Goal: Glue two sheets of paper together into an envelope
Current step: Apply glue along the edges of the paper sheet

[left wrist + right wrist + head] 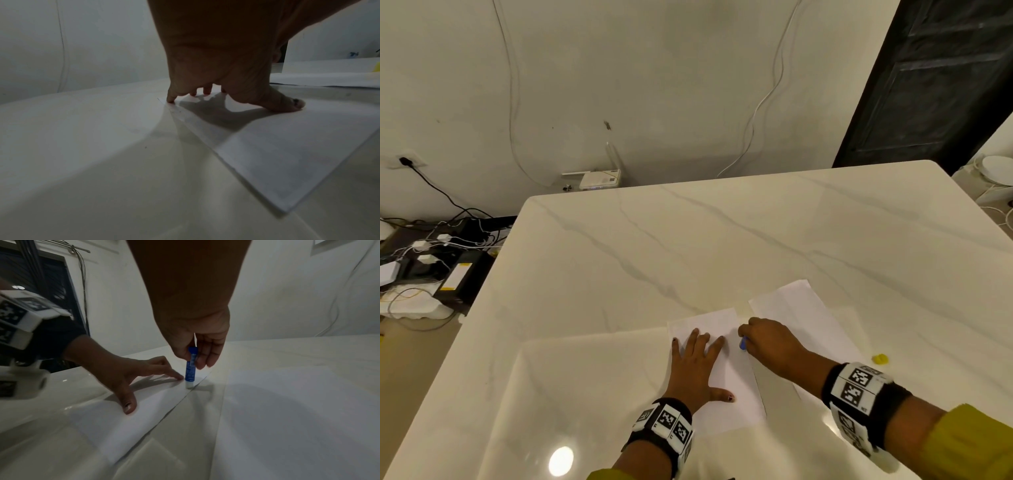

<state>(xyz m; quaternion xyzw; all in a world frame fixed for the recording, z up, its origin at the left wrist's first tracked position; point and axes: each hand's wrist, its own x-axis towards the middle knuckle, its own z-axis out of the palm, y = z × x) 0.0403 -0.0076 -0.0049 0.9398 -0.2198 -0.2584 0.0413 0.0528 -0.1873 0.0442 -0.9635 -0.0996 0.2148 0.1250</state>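
Left hand (697,368) lies flat, pinning the sheet (736,387); right hand (197,344) grasps the glue stick (190,365) — best run it straight along the edge.

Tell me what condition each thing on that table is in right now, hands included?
Left hand: fingers spread flat, pressing the near sheet down.
Near sheet of paper: lying flat on the table, pinned by the left hand.
Right hand: gripping the glue stick.
Glue stick: uncapped, upright, tip touching the near sheet's right edge.
Far sheet of paper: flat, unheld, apart from the near sheet.
Yellow cap: off, lying on the table.
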